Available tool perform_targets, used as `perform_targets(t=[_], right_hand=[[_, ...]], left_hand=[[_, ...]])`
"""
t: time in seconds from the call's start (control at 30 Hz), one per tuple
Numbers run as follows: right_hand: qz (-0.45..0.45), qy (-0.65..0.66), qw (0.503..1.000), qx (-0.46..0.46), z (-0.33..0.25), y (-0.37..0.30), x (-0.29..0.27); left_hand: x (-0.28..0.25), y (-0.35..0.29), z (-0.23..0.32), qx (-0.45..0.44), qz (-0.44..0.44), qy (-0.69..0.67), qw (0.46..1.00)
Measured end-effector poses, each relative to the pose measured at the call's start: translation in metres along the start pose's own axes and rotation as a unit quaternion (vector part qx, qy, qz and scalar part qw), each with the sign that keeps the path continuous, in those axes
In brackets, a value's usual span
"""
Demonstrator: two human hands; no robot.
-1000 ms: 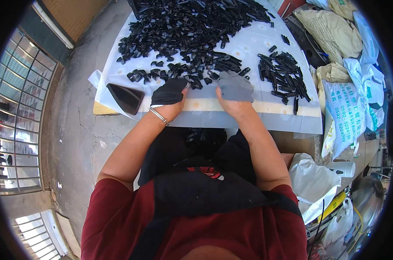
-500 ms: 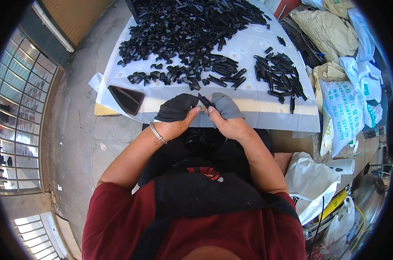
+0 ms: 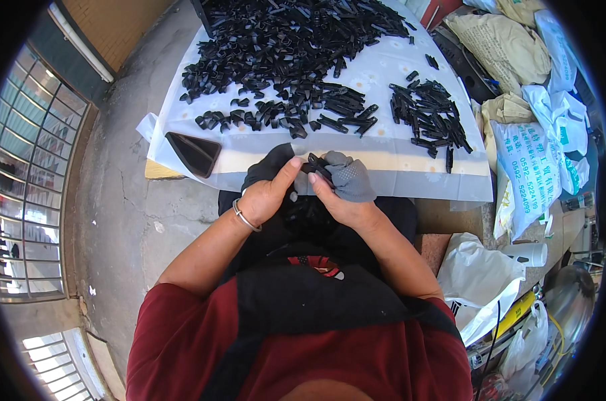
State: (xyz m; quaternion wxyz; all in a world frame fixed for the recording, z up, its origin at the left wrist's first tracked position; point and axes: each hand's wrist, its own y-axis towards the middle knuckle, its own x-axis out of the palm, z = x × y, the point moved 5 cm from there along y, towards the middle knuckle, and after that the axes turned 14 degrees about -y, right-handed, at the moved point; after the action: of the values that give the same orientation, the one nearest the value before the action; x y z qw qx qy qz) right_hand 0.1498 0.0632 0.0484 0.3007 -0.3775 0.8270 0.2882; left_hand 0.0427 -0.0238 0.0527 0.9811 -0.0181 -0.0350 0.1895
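Observation:
My left hand (image 3: 271,182), in a dark glove with the thumb bare, is closed on one end of a small black plastic piece (image 3: 319,167). My right hand (image 3: 346,182), in a grey dotted glove, pinches the same piece from the other side, its bare thumb along it. Both hands meet just over the table's near edge. Fingers partly cover the piece, so I cannot tell if it is one part or two. Beyond them lie short curved black pieces (image 3: 256,115) and longer, narrow black pieces (image 3: 343,100). More dark pieces (image 3: 304,215) seem to rest in my lap.
A large heap of black parts (image 3: 283,47) covers the far part of the white-covered table (image 3: 410,180). A smaller pile of long pieces (image 3: 433,117) lies to the right. A phone (image 3: 196,154) sits at the left edge. Sacks (image 3: 527,174) and a white bag (image 3: 480,267) stand at right.
Both hands have dipped slightly toward me and drawn closer together. The black piece has turned in my fingers, and my left thumb now points up beside it.

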Motion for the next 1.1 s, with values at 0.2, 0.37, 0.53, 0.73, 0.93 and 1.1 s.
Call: perform_targets(t=[0.2,0.37,0.53,0.73,0.93,1.1], right_hand=[[0.028,-0.060,0.993,-0.097,-0.027,-0.002,-0.007],[0.038,-0.150,0.983,-0.100,-0.013,-0.012,-0.012],[0.029,-0.228,0.967,-0.108,-0.021,-0.014,-0.013],[-0.055,-0.283,0.955,-0.063,-0.028,-0.010,-0.016],[0.078,-0.223,0.964,-0.122,-0.018,-0.018,-0.016],[0.075,-0.269,0.950,-0.142,-0.026,-0.017,-0.018]], left_hand=[[-0.017,0.004,-0.049,0.003,0.024,0.122,0.992],[-0.020,0.005,-0.032,-0.032,0.041,-0.013,0.999],[-0.018,0.002,-0.024,-0.080,0.060,0.085,0.991],[-0.016,0.002,-0.021,-0.036,0.030,0.132,0.990],[-0.008,0.002,-0.005,0.018,0.008,0.061,0.998],[-0.007,0.003,-0.008,0.041,-0.004,0.063,0.997]])
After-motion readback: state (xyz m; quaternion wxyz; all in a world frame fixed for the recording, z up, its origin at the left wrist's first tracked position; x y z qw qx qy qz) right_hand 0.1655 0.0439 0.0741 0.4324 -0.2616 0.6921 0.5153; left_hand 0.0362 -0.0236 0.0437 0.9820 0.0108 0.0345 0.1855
